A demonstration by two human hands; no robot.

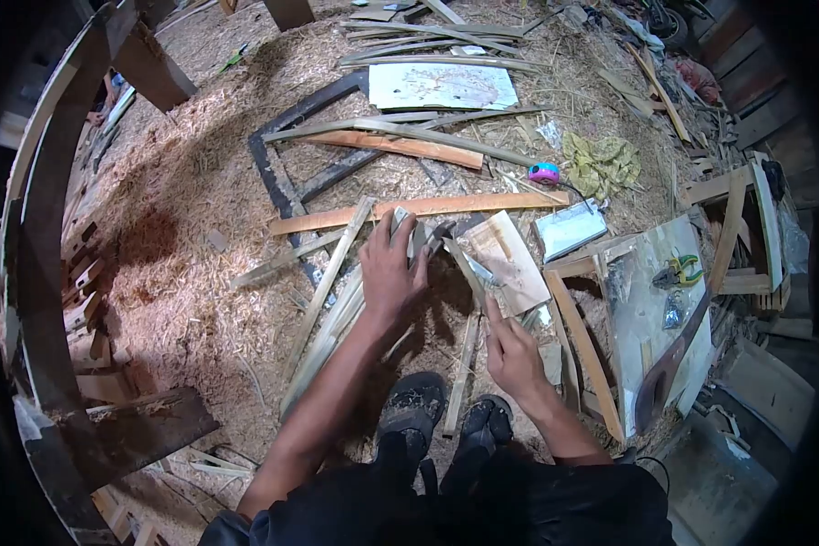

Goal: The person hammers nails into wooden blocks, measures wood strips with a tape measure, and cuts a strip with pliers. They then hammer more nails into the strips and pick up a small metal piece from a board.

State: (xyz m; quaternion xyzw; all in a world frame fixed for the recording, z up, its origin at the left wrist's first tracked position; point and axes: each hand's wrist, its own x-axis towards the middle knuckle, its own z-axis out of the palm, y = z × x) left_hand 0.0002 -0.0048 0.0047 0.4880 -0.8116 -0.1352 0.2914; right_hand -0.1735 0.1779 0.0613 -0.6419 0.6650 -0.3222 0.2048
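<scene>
My left hand (396,273) lies over the upper ends of a bundle of pale wood strips (341,314), its fingers pointing forward and partly spread. Close to its fingertips is a dark tool (440,235), partly hidden. In my right hand (516,357), closed in a grip, is a knife (482,270) with its blade pointing up and left. The blade lies beside a thin wood strip (465,271) and over a pale board (510,264). An orange-brown wood strip (446,207) runs crosswise just beyond both hands.
Shavings cover the ground around a dark frame (262,159), a white board (441,87), a pink and blue tape measure (544,173) and a yellow-green cloth (601,162). Pliers (678,271) lie on a whitish panel (655,318) at right. Curved dark wood (45,227) stands at left.
</scene>
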